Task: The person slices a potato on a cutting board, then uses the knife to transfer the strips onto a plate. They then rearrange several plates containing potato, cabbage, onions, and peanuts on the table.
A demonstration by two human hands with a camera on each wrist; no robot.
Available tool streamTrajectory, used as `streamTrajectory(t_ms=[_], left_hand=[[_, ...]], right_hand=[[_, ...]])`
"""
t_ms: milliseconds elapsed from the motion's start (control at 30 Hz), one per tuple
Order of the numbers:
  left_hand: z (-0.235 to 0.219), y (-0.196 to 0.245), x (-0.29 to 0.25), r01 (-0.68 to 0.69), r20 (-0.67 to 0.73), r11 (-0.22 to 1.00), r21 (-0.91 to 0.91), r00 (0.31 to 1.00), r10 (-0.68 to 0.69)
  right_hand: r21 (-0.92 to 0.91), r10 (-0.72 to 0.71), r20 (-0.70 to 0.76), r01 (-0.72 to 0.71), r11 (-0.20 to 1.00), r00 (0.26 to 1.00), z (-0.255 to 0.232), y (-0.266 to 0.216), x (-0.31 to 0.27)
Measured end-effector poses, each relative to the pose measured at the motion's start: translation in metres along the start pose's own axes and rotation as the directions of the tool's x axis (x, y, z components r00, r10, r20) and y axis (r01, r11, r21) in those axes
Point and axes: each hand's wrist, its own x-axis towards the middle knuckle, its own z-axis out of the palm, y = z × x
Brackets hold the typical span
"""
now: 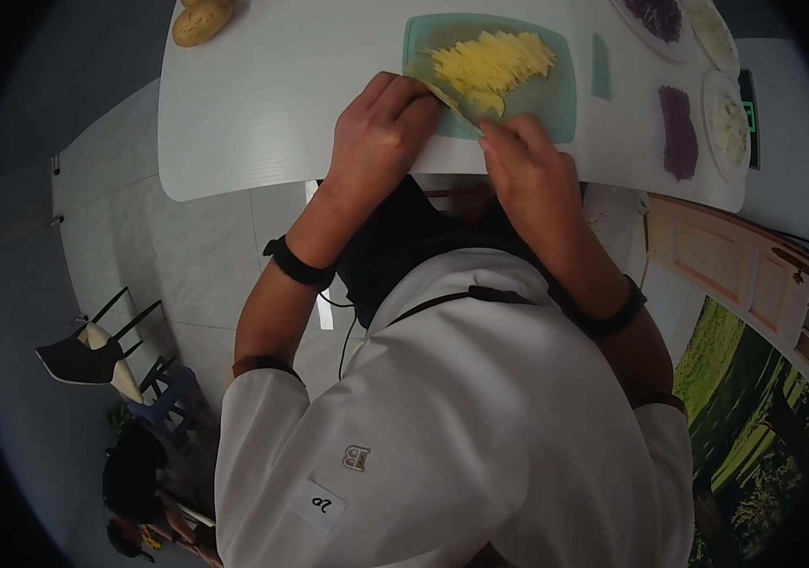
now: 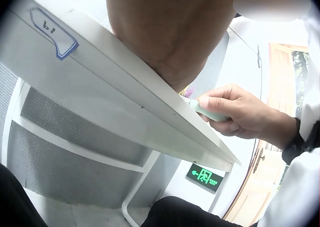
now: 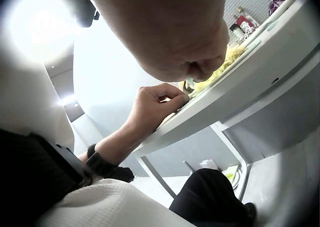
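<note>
In the head view a pale green cutting board [image 1: 565, 114] lies near the table's front edge, bearing a heap of yellow potato strips [image 1: 494, 62]. My right hand [image 1: 532, 175] grips a knife by its pale green handle [image 2: 212, 112]. The blade [image 1: 458, 112] slants across the board's near left part, with yellow strips along it. My left hand [image 1: 386, 128] curls its fingers over potato at the board's left edge, close beside the blade; the fingers mostly hide what they hold. In the right wrist view, the left thumb [image 3: 176, 104] presses near the index finger at the table edge.
Whole potatoes [image 1: 201, 21] sit at the table's far left. Right of the board lie a pale green strip [image 1: 600, 66] and a block of purple shreds [image 1: 678, 133]. Plates of pale [image 1: 730, 123] and purple shreds [image 1: 655, 17] stand along the right edge. Behind me is a chair [image 1: 83, 355].
</note>
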Motion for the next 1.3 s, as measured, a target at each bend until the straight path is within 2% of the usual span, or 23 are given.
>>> streamTrajectory(t_ms=[67,133,233,267,333,533,633,767,833,1033,1167,1300], left_hand=[[0.0,-0.001,0.0,0.003,-0.001,1.0,0.001,1.0,-0.003],[0.001,-0.001,-0.002,0.006,0.003,1.0,-0.002,1.0,-0.006],[0.001,-0.001,-0.002,-0.004,-0.008,1.0,-0.006,1.0,0.004],[0.0,-0.001,-0.002,0.0,-0.01,1.0,-0.008,1.0,0.0],[0.0,0.0,-0.002,0.005,-0.011,1.0,-0.01,1.0,-0.005],[0.001,-0.001,-0.001,-0.022,-0.048,0.999,0.03,0.999,0.023],[0.002,0.0,-0.001,-0.02,-0.036,0.999,0.038,0.999,0.021],[0.001,0.001,0.0,0.017,-0.012,0.999,0.034,1.0,-0.016],[0.002,0.001,0.0,0.019,-0.007,0.999,0.035,1.0,-0.019],[0.006,-0.002,0.0,-0.027,-0.042,0.998,0.053,0.999,0.029],[0.003,0.0,0.0,-0.017,-0.022,0.999,0.046,1.0,0.018],[0.003,-0.002,-0.001,-0.007,-0.005,0.999,0.038,1.0,0.007]], right_hand=[[0.012,-0.005,-0.02,0.005,1.0,1.0,0.0,0.0,0.001],[0.076,0.098,-0.018,-0.096,0.992,0.995,-0.003,-0.001,0.002],[0.084,0.114,-0.033,-0.111,0.99,0.993,-0.002,0.004,0.005],[0.086,0.113,-0.032,-0.11,0.99,0.993,-0.001,0.005,0.005],[0.031,0.018,-0.084,-0.015,0.999,0.996,0.0,0.008,0.005],[0.006,-0.022,-0.038,0.023,1.0,0.999,-0.002,0.005,0.004],[0.033,0.05,0.018,-0.05,0.998,0.999,-0.003,0.004,0.003],[0.029,0.053,0.022,-0.054,0.998,0.998,-0.001,0.004,0.002],[-0.05,-0.027,0.005,0.028,0.998,1.0,0.0,0.004,0.004],[-0.154,-0.048,0.028,0.051,0.987,0.998,0.006,0.0,0.002],[-0.138,-0.039,-0.004,0.039,0.99,0.999,0.01,0.001,0.002],[-0.031,0.034,-0.042,-0.035,0.999,0.999,0.012,0.004,0.0]])
